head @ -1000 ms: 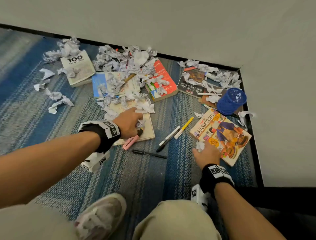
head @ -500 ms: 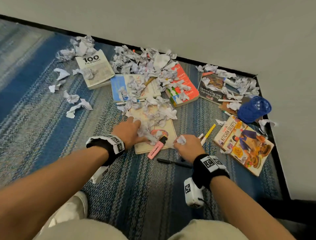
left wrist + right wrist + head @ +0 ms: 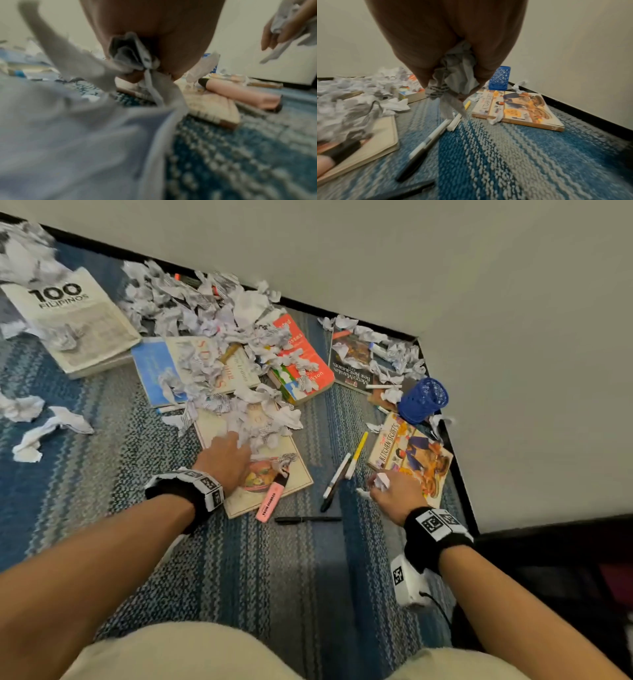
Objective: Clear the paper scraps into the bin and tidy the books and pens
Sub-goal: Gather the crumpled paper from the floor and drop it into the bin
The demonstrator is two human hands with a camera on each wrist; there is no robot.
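Observation:
Crumpled paper scraps point(image 3: 205, 313) lie heaped over several books on the blue striped carpet. My left hand point(image 3: 226, 455) reaches onto a cream book point(image 3: 291, 474) and grips paper scraps point(image 3: 130, 56) at the pile's near edge. My right hand point(image 3: 394, 491) hovers by the Kitchen Secrets book point(image 3: 411, 453) and clutches a wad of paper scraps point(image 3: 455, 79), a white bit showing above the fist point(image 3: 381, 481). A pink highlighter point(image 3: 272, 498) lies on the cream book's corner. A black pen point(image 3: 308, 519), a white marker point(image 3: 337, 474) and a yellow pen point(image 3: 356, 453) lie between my hands.
A blue mesh pen cup point(image 3: 423, 400) stands in the wall corner. The "100 Filipinos" book point(image 3: 72, 320), a blue book point(image 3: 154, 371), a red book point(image 3: 301, 361) and a dark book point(image 3: 352, 361) lie further off. Loose scraps point(image 3: 51, 426) sit at left. No bin is in view.
My right hand has swung back right from beside the left hand toward the Kitchen Secrets book, still holding scraps. My left hand has reached further into the pile on the cream book.

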